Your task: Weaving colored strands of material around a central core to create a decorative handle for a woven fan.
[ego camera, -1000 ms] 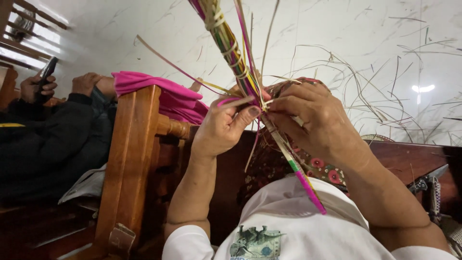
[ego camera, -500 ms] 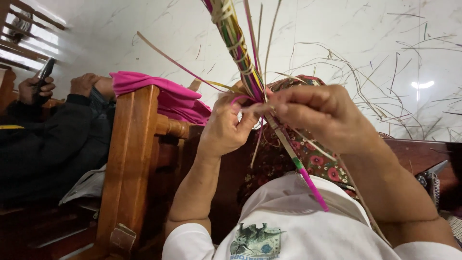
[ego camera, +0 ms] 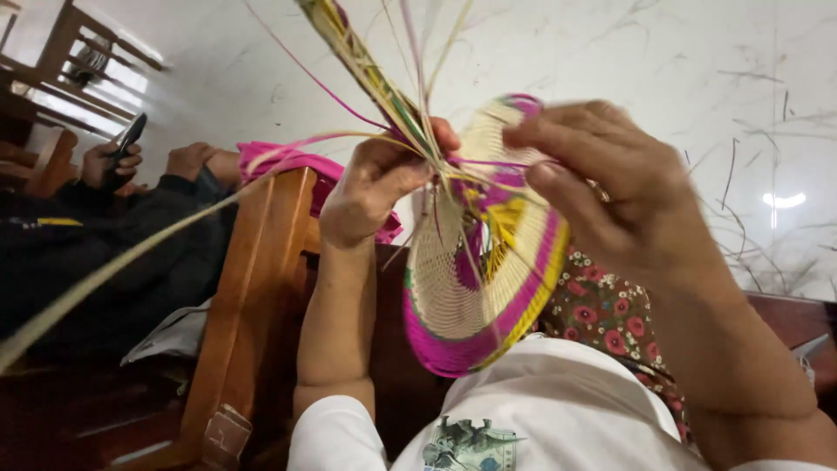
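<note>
In the head view, the woven disc (ego camera: 475,288) stands on edge between both hands, above the lap in the white shirt (ego camera: 558,410). The left hand (ego camera: 375,187) has its grip closed on the bundle of strands (ego camera: 370,74) where they meet the disc's upper rim, thumb pressed against the fibres. The right hand (ego camera: 623,187) curls over the rim from the other side, fingers bent around thin strands at the top edge, its grip closed there too. The disc is round and slightly dished, with a cream centre, yellow and magenta patches, and a magenta and yellow border. Loose strands fan upward. A wooden chair (ego camera: 253,305) stands left, with pink cloth (ego camera: 288,161) on it, and another person's hand holds a phone (ego camera: 126,144)
</note>
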